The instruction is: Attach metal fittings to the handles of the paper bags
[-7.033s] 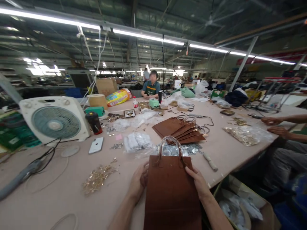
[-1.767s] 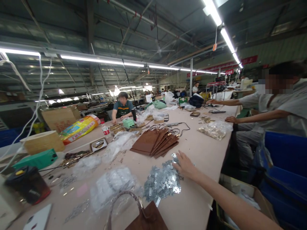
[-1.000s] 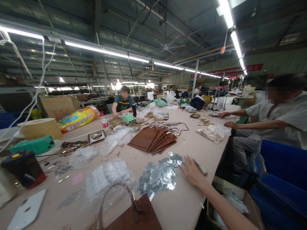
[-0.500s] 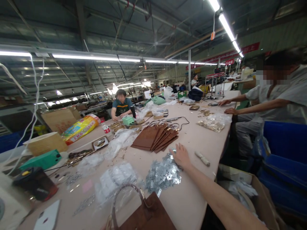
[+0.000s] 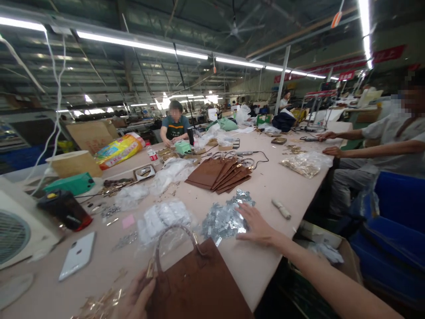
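My left hand (image 5: 141,294), low in the view, grips a brown handbag panel (image 5: 199,283) by the gold hardware at the foot of its rolled handle (image 5: 175,228). The panel lies at the table's near edge. To its upper right, my right hand (image 5: 254,223) reaches over the right side of a heap of small silvery metal plates (image 5: 221,219). Its fingers are spread, and I see nothing held in them. A stack of brown handbag panels (image 5: 217,175) with handles lies fanned out beyond the heap.
Left of the heap are clear plastic bags (image 5: 164,217), a white phone (image 5: 78,254) and a dark bottle (image 5: 66,210). A rolled cloth (image 5: 280,209) lies right of my hand. Blue bins (image 5: 392,230) stand off the right edge. Two people sit at the table.
My right hand has drawn back from the far side of the plate heap toward me. My left hand and more of the brown panel have come into view as the camera tilted.
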Tool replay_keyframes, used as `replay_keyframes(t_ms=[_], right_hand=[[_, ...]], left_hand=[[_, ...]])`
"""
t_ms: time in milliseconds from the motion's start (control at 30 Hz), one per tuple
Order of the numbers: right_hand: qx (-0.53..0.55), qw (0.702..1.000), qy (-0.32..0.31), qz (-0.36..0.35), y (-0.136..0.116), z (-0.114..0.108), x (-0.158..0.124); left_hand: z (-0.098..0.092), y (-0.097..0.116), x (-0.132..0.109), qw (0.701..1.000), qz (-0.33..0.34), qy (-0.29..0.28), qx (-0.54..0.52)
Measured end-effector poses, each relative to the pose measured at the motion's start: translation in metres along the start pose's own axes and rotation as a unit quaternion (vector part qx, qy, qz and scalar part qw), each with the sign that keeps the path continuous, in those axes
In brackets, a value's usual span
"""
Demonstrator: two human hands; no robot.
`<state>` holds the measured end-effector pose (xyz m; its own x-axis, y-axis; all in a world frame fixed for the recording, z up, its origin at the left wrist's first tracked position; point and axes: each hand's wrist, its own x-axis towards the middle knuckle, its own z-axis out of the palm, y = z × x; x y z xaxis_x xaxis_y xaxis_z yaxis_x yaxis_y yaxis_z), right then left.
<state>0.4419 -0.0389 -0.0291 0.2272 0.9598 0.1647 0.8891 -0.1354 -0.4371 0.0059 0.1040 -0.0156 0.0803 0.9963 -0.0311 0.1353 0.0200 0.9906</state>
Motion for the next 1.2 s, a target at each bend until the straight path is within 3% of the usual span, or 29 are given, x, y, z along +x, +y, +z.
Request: replay_keyframes(t_ms=[100,200,300,433,533,600,700,800,967,1100,1200], right_hand=[[-0.058,0.998,-0.018,-0.004,-0.015,0.005,0.004],[-0.074,0.996,0.001,0.049,-0.017,0.001,0.028],[-0.072,0.996,0.028,0.043,-0.019,-0.004,0.043],[-0.053,0.993,0.048,-0.09,-0.049,0.005,0.03],[-0.027,0.973,-0.013,-0.228,-0.082,0.021,0.017],[-0.012,0.963,-0.041,-0.267,-0.098,0.03,0.017],[-0.004,0.968,-0.031,-0.249,-0.1,0.037,0.03],[-0.004,0.98,0.004,-0.2,-0.08,0.039,0.044],[-0.016,0.989,0.066,-0.134,-0.058,0.038,0.053],[-0.011,0.979,0.062,-0.194,-0.083,0.048,0.051],[-0.014,0.975,0.039,-0.22,-0.113,0.063,0.056]], left_hand=[[0.003,0.007,-0.007,0.999,0.002,0.034,-0.002],[0.001,0.01,-0.011,0.999,-0.006,0.033,-0.012],[-0.007,0.005,-0.009,0.997,-0.004,0.056,-0.048],[-0.013,-0.009,-0.002,0.987,0.011,0.106,-0.124],[-0.01,-0.013,-0.003,0.977,-0.013,0.102,-0.187],[-0.007,-0.009,-0.006,0.973,-0.028,0.095,-0.207],[-0.004,0.002,-0.01,0.967,-0.061,0.112,-0.218],[-0.003,0.007,-0.011,0.966,-0.067,0.137,-0.21],[-0.008,-0.012,0.0,0.975,-0.017,0.113,-0.189],[-0.014,-0.028,0.009,0.978,-0.024,0.137,-0.158],[-0.016,-0.03,0.011,0.98,-0.016,0.121,-0.157]])
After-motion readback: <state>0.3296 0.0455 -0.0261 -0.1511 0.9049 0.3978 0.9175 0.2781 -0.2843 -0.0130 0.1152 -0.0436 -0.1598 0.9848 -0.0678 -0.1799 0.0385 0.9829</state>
